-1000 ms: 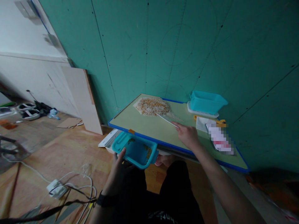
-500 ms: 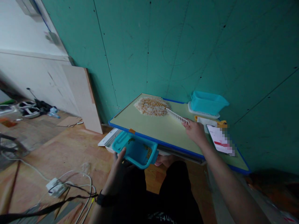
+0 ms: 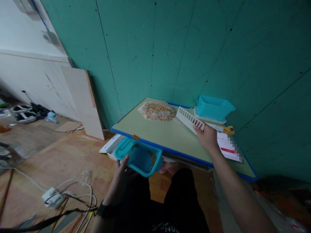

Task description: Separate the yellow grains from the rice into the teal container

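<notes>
Slotted strip (image 3: pixel 186 122) is being gripped by closed right hand (image 3: pixel 207 137) beside grains (image 3: pixel 157 112); tub (image 3: pixel 140 159) is being clasped by curled left hand (image 3: pixel 120 171), likely for steadiness.

No clearly readable text anywhere

Left hand (image 3: pixel 121 169) curled low, right hand (image 3: pixel 207 138) clasped, forearm (image 3: pixel 235 186) outstretched

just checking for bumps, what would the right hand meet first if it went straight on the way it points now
Likely the pile, at its right edge, met by the end of the white strip that the right hand holds. Depth is unclear, so the strip might pass just above.
</notes>
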`<state>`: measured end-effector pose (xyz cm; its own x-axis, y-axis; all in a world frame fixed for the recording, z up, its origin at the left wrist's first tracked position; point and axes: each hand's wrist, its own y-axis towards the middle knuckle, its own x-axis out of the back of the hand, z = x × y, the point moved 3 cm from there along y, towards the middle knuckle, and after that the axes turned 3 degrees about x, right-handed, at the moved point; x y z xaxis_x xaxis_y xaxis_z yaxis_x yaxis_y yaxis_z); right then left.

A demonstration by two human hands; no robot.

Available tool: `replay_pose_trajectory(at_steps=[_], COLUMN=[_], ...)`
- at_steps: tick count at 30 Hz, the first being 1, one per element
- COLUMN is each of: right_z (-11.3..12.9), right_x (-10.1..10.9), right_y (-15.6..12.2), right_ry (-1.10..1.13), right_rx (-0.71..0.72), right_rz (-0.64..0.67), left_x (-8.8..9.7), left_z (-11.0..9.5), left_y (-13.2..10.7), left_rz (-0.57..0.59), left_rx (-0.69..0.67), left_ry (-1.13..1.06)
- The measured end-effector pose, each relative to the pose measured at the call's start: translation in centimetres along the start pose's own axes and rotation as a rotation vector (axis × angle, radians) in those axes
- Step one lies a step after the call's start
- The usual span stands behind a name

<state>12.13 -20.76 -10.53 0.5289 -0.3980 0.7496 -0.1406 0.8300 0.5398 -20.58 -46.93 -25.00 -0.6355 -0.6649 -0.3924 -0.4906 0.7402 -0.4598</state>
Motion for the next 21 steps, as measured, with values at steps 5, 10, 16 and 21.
replay_pose_trajectory(at_steps=[5,10,16,21], right_z=[-0.4,1.1,3.5,5.3], right_x=[0.6,0.5,0.0,-1.5], right_y=[0.6,0.3,0.2,1.3], right_ry=[-0.135,-0.311,-0.339,-0.289], right_rx=[-0.162,-0.188,-0.154,-0.126], right_rz=[-0.029,0.05,0.111,0.119], left_x=[0.3,0.3,0.1,0.2], left_z=[0.1,-0.1,-0.1,-0.1], left_y=[0.3,0.6,1.0,0.9], left_rz=[-0.026,-0.04,-0.087,-0.091], left_rx=[0.03,0.043,0.07,0.065], left_ry=[0.029,0.043,0.017,0.026])
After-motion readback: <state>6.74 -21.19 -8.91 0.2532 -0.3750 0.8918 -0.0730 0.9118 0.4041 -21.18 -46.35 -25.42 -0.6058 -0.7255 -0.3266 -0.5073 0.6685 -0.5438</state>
